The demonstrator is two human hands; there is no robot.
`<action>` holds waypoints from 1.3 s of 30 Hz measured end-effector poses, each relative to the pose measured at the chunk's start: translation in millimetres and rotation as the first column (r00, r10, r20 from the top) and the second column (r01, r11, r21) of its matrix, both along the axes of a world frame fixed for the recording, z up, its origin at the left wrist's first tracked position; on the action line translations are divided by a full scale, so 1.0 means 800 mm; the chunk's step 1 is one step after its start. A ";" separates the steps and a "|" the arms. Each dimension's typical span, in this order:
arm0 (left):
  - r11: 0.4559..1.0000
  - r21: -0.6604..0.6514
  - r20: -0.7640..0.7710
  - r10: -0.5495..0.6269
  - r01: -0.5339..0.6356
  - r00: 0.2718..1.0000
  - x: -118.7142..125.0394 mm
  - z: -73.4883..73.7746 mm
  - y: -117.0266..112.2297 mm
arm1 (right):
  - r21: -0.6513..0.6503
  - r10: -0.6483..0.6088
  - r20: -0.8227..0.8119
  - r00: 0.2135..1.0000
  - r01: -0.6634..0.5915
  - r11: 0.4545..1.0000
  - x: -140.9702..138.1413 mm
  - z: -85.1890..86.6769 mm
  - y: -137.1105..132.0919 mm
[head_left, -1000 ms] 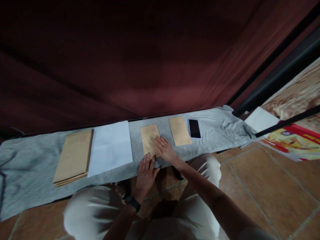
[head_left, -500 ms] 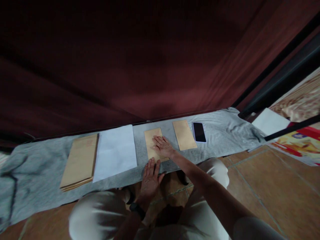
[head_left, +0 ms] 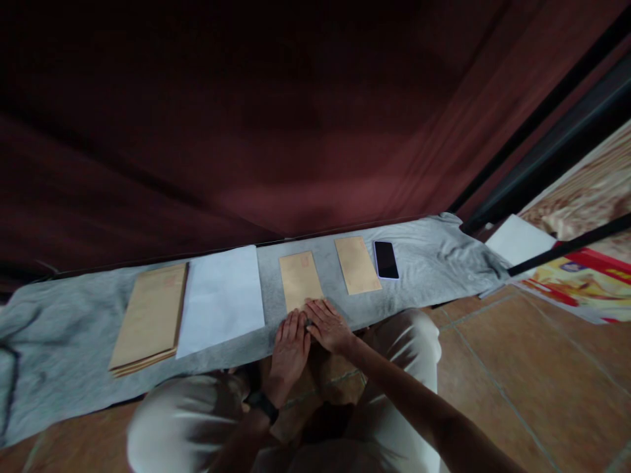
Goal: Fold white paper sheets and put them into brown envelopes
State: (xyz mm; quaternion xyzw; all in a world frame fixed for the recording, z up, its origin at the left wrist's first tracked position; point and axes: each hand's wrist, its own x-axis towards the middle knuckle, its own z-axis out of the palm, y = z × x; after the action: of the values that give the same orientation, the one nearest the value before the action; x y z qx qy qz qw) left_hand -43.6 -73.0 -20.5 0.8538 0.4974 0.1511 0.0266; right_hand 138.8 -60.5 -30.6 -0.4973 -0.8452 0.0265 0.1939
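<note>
Matt paper envelope (head_left: 300, 279), wrinkled matt cloth (head_left: 424, 263)

No word, brand or number can be made out for certain anywhere in the frame; only the places of print show. On the brown envelope (head_left: 298, 279) at the lower centre, a small red printed mark (head_left: 304, 261) sits in the upper right corner, too small to read. The stack of brown envelopes (head_left: 148, 315) at the lower left bears a faint reddish mark (head_left: 172, 280) near its upper right corner, likewise illegible. At the right edge, the colourful printed package (head_left: 566, 282) carries a dark blue emblem (head_left: 572, 266) and, on its red band, what seems to be yellow lettering (head_left: 622, 274), blurred and cut off by the frame.
</note>
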 end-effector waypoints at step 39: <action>0.944 -0.112 -0.030 -0.314 0.309 0.949 -0.023 -0.008 0.088 | 0.003 -0.151 -0.063 0.987 0.151 0.988 -0.010 0.003 -0.009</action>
State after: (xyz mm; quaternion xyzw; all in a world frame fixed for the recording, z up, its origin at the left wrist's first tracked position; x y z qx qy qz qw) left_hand -61.8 -2.9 -26.5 0.9225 0.3639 0.0980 0.0835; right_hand 130.8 -67.8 -28.4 -0.5581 -0.7987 0.0238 0.2236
